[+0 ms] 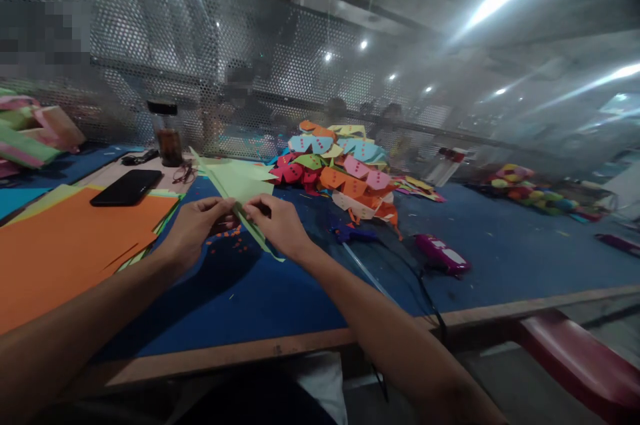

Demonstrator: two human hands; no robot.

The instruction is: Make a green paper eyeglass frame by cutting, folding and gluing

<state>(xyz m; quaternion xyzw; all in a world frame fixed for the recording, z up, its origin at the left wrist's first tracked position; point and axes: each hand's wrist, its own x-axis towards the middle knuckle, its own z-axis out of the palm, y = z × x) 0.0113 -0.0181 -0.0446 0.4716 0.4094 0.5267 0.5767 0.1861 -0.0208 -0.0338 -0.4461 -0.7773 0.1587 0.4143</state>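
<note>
Left hand point(194, 228) and right hand point(281, 222) pinch green paper point(243, 178); white labels point(454, 257) on purple device point(429, 248), illegibly blurred.

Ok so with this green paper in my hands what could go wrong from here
The light green paper, pinched in your left hand and right hand, could crease unevenly. The colourful paper pile sits close by, so a careless sweep might scatter it. The black cord runs over the table edge and might get snagged.

Blue tabletop point(510, 238) — stacked paper sheets point(60, 245), cut-paper heap point(345, 162), blue glue gun point(353, 233), purple object point(440, 254).
</note>
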